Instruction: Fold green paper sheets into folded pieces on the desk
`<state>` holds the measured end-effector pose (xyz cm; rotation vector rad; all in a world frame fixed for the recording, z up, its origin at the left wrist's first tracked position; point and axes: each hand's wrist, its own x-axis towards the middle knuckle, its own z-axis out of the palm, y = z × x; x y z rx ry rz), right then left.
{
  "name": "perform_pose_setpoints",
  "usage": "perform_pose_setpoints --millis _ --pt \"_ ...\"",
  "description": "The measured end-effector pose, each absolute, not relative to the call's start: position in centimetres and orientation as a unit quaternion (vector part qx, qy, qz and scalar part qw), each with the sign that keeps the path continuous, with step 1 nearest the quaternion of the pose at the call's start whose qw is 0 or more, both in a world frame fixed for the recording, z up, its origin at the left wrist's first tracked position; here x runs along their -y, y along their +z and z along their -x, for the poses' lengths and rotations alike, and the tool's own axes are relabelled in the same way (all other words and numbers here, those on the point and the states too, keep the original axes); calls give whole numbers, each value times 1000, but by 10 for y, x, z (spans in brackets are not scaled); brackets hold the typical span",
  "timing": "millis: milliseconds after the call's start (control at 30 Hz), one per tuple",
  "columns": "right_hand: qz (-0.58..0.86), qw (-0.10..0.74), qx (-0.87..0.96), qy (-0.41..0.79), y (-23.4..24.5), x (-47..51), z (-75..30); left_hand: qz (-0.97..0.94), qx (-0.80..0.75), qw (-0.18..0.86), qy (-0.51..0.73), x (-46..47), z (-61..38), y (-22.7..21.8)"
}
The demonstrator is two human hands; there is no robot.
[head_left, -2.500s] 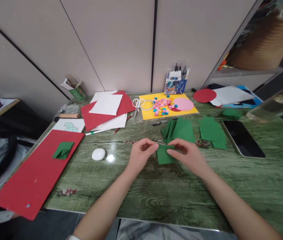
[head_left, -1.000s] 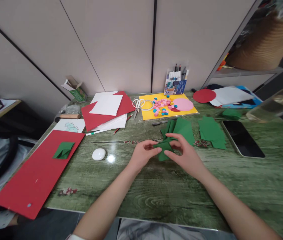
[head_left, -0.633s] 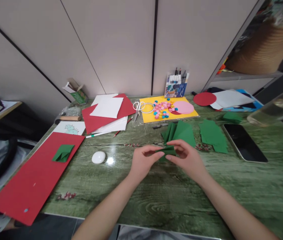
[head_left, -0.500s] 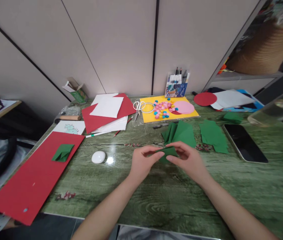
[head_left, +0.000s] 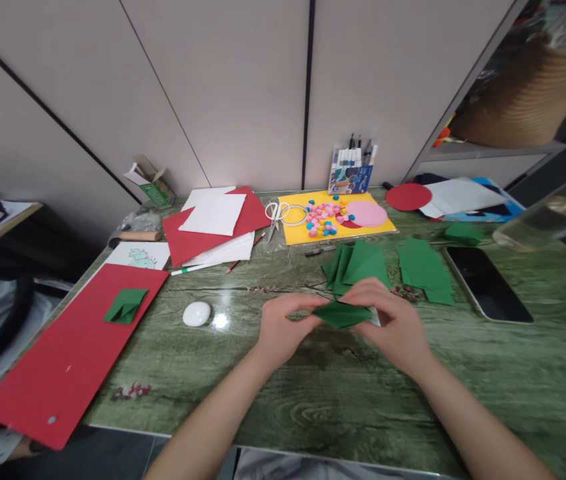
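Note:
Between my two hands is a small folded piece of green paper [head_left: 341, 314], held above the table. My left hand [head_left: 283, 328] pinches its left end between thumb and fingers. At the right end my right hand [head_left: 397, 327] grips it the same way, fingertips partly hidden by the paper. Just behind my hands lie folded green papers [head_left: 363, 265], and a torn-edged green sheet [head_left: 425, 270] is to their right. Another folded green paper [head_left: 126, 306] rests on a long red sheet [head_left: 70, 360] at the left.
A white oval object [head_left: 197, 313] sits left of my hands, a phone [head_left: 487, 283] to the right. Behind are scissors [head_left: 275, 220], a yellow sheet [head_left: 295, 233] with colourful clay bits, a pen box [head_left: 350, 175], and red and white papers [head_left: 213, 215]. A clear bottle [head_left: 543, 220] stands far right.
The green paper between my hands has turned and spread, showing more of its face. My hands have shifted slightly apart, the right one moving a little right. The other things stay put.

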<state>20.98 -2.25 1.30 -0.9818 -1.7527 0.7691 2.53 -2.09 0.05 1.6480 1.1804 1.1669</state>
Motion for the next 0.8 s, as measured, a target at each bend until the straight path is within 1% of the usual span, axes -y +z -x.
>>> perform_pose_setpoints --millis 133,367,500,633,733,800 --pt "411 463 727 298 15 23 -211 -668 -444 367 471 21 -25 0" --pt "407 458 736 287 16 23 -212 -661 -410 397 488 20 -26 2" --pt "419 462 726 291 15 22 -210 -640 -443 420 467 20 -27 4" --pt "474 440 688 330 10 19 -209 -605 -493 466 417 16 -29 4" --pt "521 411 652 368 6 16 -209 -546 -511 518 414 11 -29 -1" --pt "542 412 626 381 4 14 -211 -509 -517 548 417 9 -29 -4"
